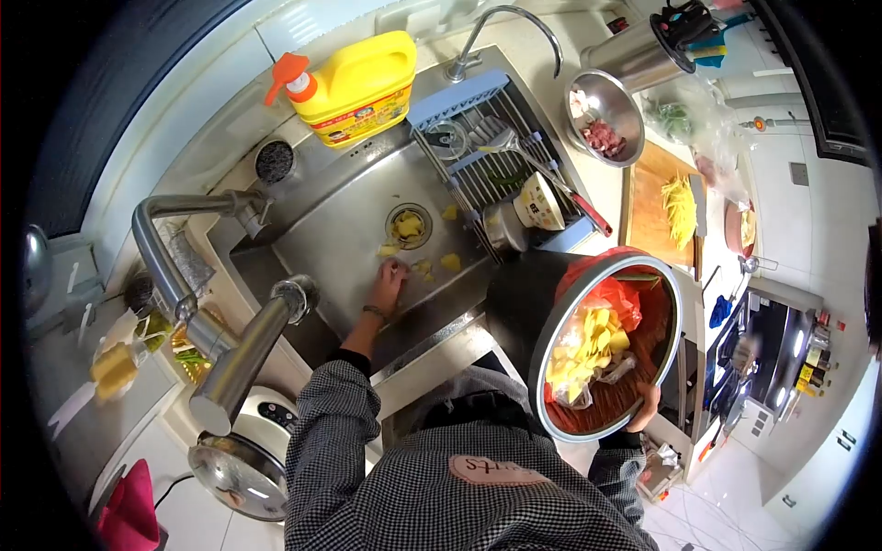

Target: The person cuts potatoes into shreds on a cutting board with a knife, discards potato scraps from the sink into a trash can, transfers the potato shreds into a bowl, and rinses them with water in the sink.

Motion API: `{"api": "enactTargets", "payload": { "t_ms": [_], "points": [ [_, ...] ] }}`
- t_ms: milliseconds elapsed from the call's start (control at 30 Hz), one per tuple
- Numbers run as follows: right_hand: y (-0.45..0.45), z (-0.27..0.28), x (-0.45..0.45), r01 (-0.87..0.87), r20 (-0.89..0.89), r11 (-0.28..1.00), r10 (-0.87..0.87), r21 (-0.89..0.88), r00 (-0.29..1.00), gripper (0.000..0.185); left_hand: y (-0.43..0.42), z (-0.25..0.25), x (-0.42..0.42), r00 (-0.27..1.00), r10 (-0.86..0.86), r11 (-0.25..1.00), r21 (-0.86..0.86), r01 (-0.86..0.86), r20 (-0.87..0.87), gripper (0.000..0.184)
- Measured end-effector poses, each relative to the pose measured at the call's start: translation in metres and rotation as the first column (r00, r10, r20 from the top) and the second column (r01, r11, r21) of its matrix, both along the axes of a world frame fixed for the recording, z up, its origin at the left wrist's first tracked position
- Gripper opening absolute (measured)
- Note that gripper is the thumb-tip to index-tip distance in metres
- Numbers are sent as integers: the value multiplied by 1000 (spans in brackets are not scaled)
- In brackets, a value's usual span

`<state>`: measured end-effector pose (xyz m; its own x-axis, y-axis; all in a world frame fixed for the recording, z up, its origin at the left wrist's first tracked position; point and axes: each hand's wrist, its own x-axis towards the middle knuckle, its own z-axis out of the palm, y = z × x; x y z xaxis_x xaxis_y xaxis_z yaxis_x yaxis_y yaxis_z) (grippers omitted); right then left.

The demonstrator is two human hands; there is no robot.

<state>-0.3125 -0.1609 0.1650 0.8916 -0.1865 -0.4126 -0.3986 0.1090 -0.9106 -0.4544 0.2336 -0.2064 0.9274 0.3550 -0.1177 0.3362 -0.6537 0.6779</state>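
Observation:
My left hand point(388, 284) reaches down to the floor of the steel sink point(343, 220), its fingers curled together; whatever they hold, if anything, is hidden. Yellow peels point(450, 263) lie beside it, and more peels point(407, 224) sit in the drain. With my right hand point(646, 407) I grip the rim of a dark trash bin point(523, 298), tilted against the sink's front edge. Inside the bin are a red plastic bag point(614, 301) and a heap of yellow peels point(588, 349).
A drying rack point(478, 151) with bowls and utensils spans the sink's right side. Behind it stands a yellow detergent jug point(363, 92). To the right are a metal bowl of meat point(604, 138) and a cutting board point(648, 188) with yellow strips. A large faucet point(239, 358) juts in at left.

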Motion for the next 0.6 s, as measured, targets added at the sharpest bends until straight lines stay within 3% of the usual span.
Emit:
{"api": "enactTargets", "payload": {
  "t_ms": [33, 67, 133, 167, 200, 333, 400, 433, 500, 567, 600],
  "points": [
    [-9, -3, -1, -12, -2, 1000, 12, -3, 1000, 32, -2, 13, 8, 1000, 1, 1000, -6, 0, 3, 33],
    [-18, -6, -2, -25, -4, 1000, 25, -5, 1000, 29, -1, 31, 17, 951, -256, 966, -82, 245, -176, 38],
    [-7, -2, 0, -27, 20, 999, 27, -19, 999, 26, -3, 23, 32, 812, -494, 870, -187, 457, -312, 42],
    [-1, 0, 0, -17, 8, 1000, 17, -16, 1000, 26, -8, 10, 37, 786, -607, 775, 132, 618, -117, 47],
    [7, 5, 0, -7, 2, 1000, 7, -15, 1000, 25, -8, 8, 45, 678, -734, 613, 463, 640, 34, 53],
    [2, 6, -1, 30, -32, 999, -31, -20, 999, 26, -17, -5, 69, 780, -616, 647, 497, 578, -105, 61],
    [-6, 3, -2, 47, -29, 997, -48, -54, 998, 26, -12, -15, 61, 889, -308, 786, 436, 439, -339, 64],
    [-3, 4, -1, 51, -25, 997, -52, -61, 998, 25, -5, -13, 52, 889, -305, 786, 436, 438, -342, 64],
    [-23, -4, -2, -14, 29, 984, 20, -176, 999, 25, 10, -2, 23, 983, -182, 912, 380, 157, 31, 64],
    [-37, -13, -7, 42, 100, 982, -24, -182, 995, 28, 22, 17, 3, 986, -165, 939, 299, 168, -36, 65],
    [-67, -22, -11, -140, 160, 895, 226, -423, 961, 30, 27, 20, 1, 982, -156, 961, 213, 175, -101, 67]
  ]
}}
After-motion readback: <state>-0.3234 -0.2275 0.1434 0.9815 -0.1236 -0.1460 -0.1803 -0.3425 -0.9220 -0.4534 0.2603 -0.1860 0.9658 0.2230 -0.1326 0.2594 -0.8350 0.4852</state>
